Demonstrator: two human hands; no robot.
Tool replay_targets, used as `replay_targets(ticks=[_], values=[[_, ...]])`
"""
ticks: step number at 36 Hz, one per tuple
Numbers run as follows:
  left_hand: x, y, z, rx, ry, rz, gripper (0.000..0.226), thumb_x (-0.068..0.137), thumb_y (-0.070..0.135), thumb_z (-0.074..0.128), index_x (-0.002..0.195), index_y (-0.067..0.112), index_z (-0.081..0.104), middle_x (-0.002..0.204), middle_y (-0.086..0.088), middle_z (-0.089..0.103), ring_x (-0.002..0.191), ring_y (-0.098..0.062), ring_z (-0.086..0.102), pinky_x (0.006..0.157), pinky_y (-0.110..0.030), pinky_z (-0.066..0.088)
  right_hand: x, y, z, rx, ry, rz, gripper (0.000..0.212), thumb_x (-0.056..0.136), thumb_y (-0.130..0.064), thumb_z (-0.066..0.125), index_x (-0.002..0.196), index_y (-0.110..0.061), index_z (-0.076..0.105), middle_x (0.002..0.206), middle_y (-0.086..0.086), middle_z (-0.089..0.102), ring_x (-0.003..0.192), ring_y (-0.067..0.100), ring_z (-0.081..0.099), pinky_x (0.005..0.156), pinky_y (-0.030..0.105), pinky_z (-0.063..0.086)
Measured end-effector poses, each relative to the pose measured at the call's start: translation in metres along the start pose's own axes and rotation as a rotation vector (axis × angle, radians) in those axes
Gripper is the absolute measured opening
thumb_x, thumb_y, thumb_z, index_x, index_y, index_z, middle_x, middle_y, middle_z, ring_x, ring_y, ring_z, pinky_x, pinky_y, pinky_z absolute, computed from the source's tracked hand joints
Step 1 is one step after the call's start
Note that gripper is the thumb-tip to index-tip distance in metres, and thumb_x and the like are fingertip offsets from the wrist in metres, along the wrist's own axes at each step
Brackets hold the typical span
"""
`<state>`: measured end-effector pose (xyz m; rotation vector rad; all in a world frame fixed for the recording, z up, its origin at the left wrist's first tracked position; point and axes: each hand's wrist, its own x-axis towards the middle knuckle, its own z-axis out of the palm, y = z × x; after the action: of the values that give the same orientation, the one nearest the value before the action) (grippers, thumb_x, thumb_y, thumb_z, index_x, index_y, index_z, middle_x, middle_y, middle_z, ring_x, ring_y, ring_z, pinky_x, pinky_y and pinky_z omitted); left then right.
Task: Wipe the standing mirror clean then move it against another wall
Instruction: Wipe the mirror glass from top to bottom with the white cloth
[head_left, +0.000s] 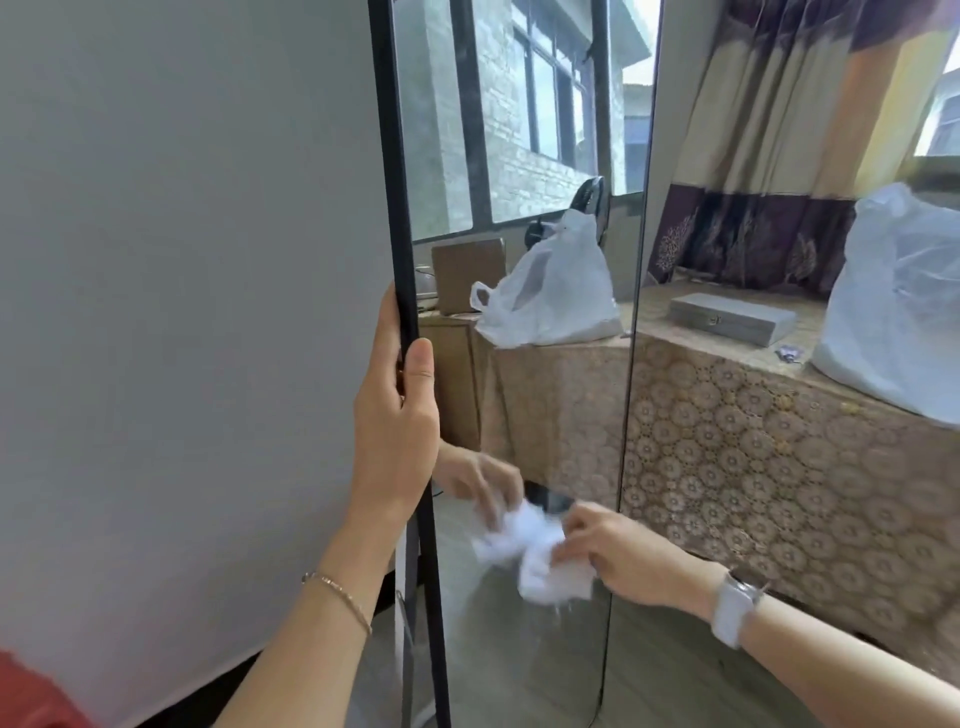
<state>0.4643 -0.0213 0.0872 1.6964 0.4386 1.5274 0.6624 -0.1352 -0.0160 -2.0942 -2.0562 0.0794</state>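
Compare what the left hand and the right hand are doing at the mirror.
The left hand grips the mirror's black frame at its left edge, fingers wrapped round it; the right hand presses a crumpled white cloth against the glass, lower down. The left wrist wears a thin chain bracelet; the right wears a white-strapped watch. Both are bare and touch the same mirror.

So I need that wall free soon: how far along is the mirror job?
Still wiping. The right hand presses a white tissue on the lower glass while the left hand grips the mirror's black frame. Nothing shows which areas are finished. The move to another wall hasn't started.
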Motion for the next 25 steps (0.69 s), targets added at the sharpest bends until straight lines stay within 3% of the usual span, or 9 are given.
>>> replay_targets(ticks=[2, 4, 9, 12, 14, 17, 19, 22, 25], values=[[0.0, 0.001, 0.0, -0.006, -0.003, 0.008, 0.046, 0.099, 0.017, 0.035, 0.142, 0.029, 0.023, 0.119, 0.047, 0.025, 0.108, 0.038, 0.022, 0.094, 0.008, 0.017, -0.006, 0.008, -0.006, -0.047, -0.056, 0.028, 0.038, 0.086, -0.004, 0.047, 0.109, -0.03, 0.063, 0.108, -0.002, 0.051, 0.098, 0.016, 0.051, 0.085, 0.028, 0.046], [0.0, 0.002, 0.001, -0.006, -0.003, 0.007, 0.046, 0.099, 0.017, 0.035, 0.142, 0.028, 0.023, 0.119, 0.046, 0.025, 0.107, 0.039, 0.021, 0.093, 0.009, 0.017, 0.0, 0.011, -0.03, -0.032, 0.063, 0.051, 0.038, 0.085, -0.001, 0.05, 0.108, -0.028, 0.063, 0.102, -0.007, 0.05, 0.092, 0.012, 0.053, 0.077, 0.017, 0.046], [0.0, 0.001, 0.006, -0.018, -0.011, 0.005, 0.046, 0.099, 0.021, 0.035, 0.142, 0.03, 0.022, 0.121, 0.046, 0.023, 0.107, 0.039, 0.019, 0.093, 0.01, 0.016, 0.035, 0.015, -0.124, 0.011, 0.664, 0.0, 0.04, 0.078, 0.012, 0.053, 0.104, -0.016, 0.065, 0.11, 0.008, 0.056, 0.099, 0.019, 0.053, 0.086, 0.025, 0.049], [0.0, 0.0, 0.008, -0.018, -0.011, 0.011, 0.046, 0.099, 0.021, 0.034, 0.142, 0.03, 0.021, 0.12, 0.046, 0.023, 0.106, 0.04, 0.019, 0.091, 0.01, 0.016, 0.058, 0.008, -0.163, 0.132, 1.094, 0.039, 0.04, 0.078, 0.016, 0.05, 0.104, -0.01, 0.065, 0.104, 0.016, 0.054, 0.089, 0.006, 0.046, 0.081, 0.015, 0.043], [0.0, 0.001, 0.008, -0.019, -0.003, 0.023, 0.046, 0.099, 0.019, 0.034, 0.14, 0.033, 0.02, 0.119, 0.046, 0.023, 0.107, 0.039, 0.02, 0.09, 0.01, 0.017, 0.07, 0.005, -0.163, 0.138, 1.181, 0.088, 0.039, 0.079, 0.014, 0.051, 0.105, -0.011, 0.065, 0.103, 0.014, 0.053, 0.087, 0.002, 0.046, 0.081, 0.015, 0.041], [0.0, 0.001, 0.008, -0.031, 0.0, 0.039, 0.045, 0.099, 0.016, 0.035, 0.139, 0.032, 0.021, 0.12, 0.044, 0.025, 0.107, 0.038, 0.022, 0.089, 0.01, 0.019, 0.073, -0.004, -0.124, 0.048, 1.003, 0.047, 0.033, 0.083, 0.007, 0.047, 0.108, -0.008, 0.061, 0.106, 0.012, 0.057, 0.099, 0.013, 0.053, 0.084, 0.018, 0.042], [-0.001, 0.001, 0.006, -0.043, 0.006, 0.046, 0.045, 0.099, 0.015, 0.034, 0.14, 0.029, 0.023, 0.122, 0.042, 0.027, 0.107, 0.038, 0.024, 0.087, 0.01, 0.022, 0.059, -0.01, -0.084, 0.266, 0.903, -0.094, 0.023, 0.089, 0.005, 0.038, 0.102, 0.0, 0.056, 0.099, 0.005, 0.062, 0.092, 0.009, 0.058, 0.077, 0.016, 0.048], [-0.001, -0.002, 0.003, -0.042, 0.017, 0.061, 0.045, 0.099, 0.016, 0.035, 0.138, 0.033, 0.023, 0.124, 0.042, 0.028, 0.112, 0.035, 0.024, 0.092, 0.008, 0.021, 0.032, 0.01, -0.013, 0.414, 0.548, -0.157, 0.017, 0.088, 0.007, 0.041, 0.102, 0.01, 0.049, 0.102, 0.019, 0.056, 0.091, 0.025, 0.057, 0.077, 0.027, 0.05], [0.0, -0.005, 0.0, -0.029, 0.03, 0.063, 0.045, 0.098, 0.017, 0.035, 0.139, 0.033, 0.024, 0.124, 0.043, 0.028, 0.114, 0.034, 0.023, 0.095, 0.007, 0.019, 0.007, 0.046, 0.042, 0.076, 0.146, -0.147, 0.025, 0.086, -0.004, 0.051, 0.102, -0.018, 0.064, 0.105, 0.005, 0.055, 0.097, 0.022, 0.054, 0.082, 0.026, 0.045]])
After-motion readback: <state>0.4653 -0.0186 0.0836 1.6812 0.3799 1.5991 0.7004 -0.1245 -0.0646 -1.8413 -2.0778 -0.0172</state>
